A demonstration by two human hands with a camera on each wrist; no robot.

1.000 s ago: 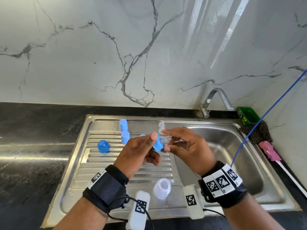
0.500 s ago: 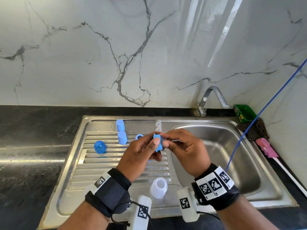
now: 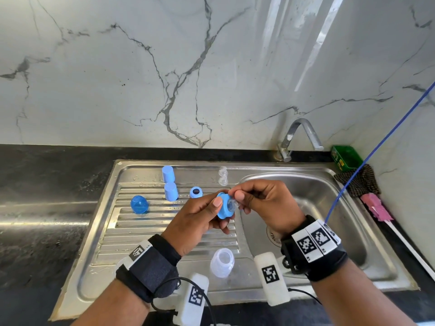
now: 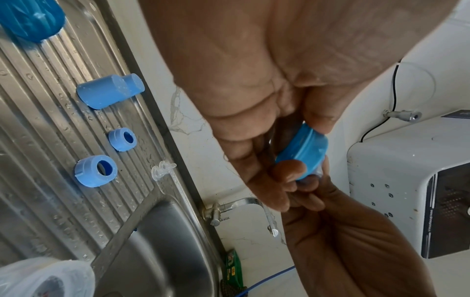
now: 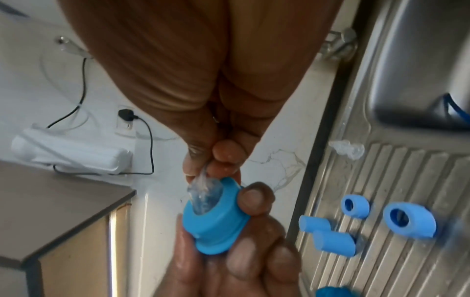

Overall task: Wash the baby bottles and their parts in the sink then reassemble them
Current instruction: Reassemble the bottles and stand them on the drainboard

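A blue collar ring is gripped by the left hand above the sink's draining board, thumb and curled fingers round its rim. A clear teat, seated in the ring's opening, is pinched at its tip by the right hand w/ thumb and fingers closed. A clear bottle is stood on the board near the front edge. Two blue caps, a smaller ring & a blue dome lid are left further back.
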